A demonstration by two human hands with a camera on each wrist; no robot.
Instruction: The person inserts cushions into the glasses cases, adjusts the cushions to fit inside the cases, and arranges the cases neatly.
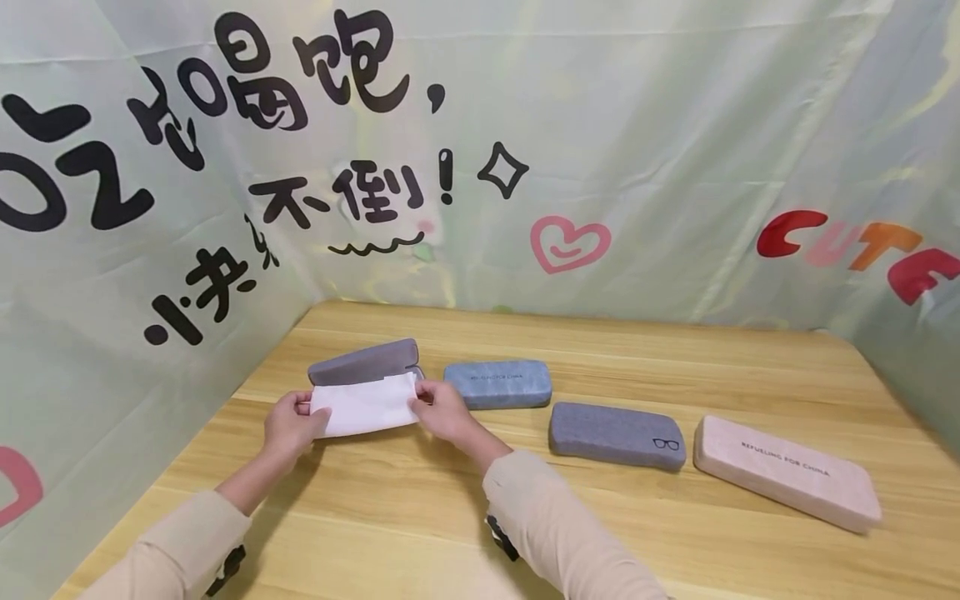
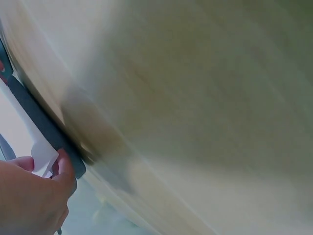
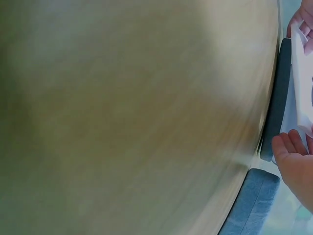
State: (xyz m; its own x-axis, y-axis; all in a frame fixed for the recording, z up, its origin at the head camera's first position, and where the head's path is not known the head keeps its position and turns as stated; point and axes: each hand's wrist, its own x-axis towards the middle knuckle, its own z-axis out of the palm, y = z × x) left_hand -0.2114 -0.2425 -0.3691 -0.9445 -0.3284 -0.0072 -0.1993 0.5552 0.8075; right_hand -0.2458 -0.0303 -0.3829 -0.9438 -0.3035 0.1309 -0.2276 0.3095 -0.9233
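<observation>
A folded white cloth or paper [image 1: 365, 406] is stretched between both hands. My left hand [image 1: 292, 427] pinches its left end between thumb and fingers, and my right hand [image 1: 444, 410] pinches the right end. Just behind it stands an open grey glasses case [image 1: 367, 362], its lid raised; the white piece hides most of its lower half. In the left wrist view the left hand [image 2: 34, 196] grips a corner of the white piece beside the dark case edge [image 2: 44, 120]. The right wrist view shows the right hand [image 3: 296, 161] near the case's other end.
Right of the open case lie a closed blue glasses case [image 1: 497, 385], a closed grey-purple one [image 1: 617, 435] with a glasses drawing, and a closed pink one [image 1: 786, 472]. They rest on a wooden table [image 1: 420, 517]. A printed curtain [image 1: 637, 125] hangs behind and at both sides.
</observation>
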